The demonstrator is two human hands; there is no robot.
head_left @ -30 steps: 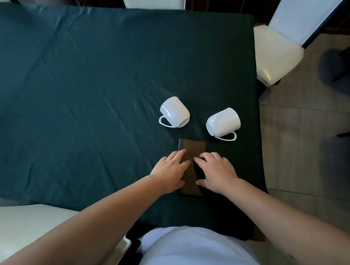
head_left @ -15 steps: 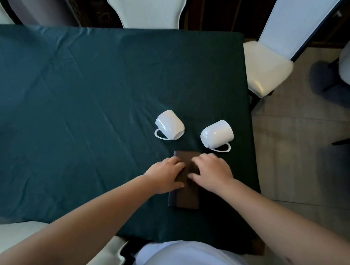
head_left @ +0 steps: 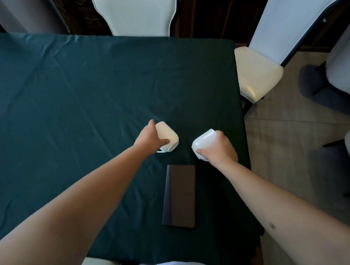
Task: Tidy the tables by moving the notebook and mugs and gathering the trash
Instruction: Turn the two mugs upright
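Note:
Two white mugs lie on their sides on the dark green tablecloth (head_left: 71, 109). My left hand (head_left: 150, 138) wraps around the left mug (head_left: 169, 137), thumb across its front. My right hand (head_left: 219, 149) grips the right mug (head_left: 203, 142) from its right side. A closed brown notebook (head_left: 180, 196) with a dark spine lies flat just in front of the mugs, near the table's near right corner, with no hand on it. No trash is visible.
White cushioned chairs stand at the table's far side (head_left: 134, 12) and off its right edge (head_left: 255, 73). Another pale chair (head_left: 343, 59) stands further right on the tiled floor (head_left: 288, 146). A white seat edge (head_left: 98, 263) shows at the near side.
Both hands have left the notebook and reached forward onto the two mugs. The notebook stays flat on the cloth. The view has shifted so more of the far chairs shows.

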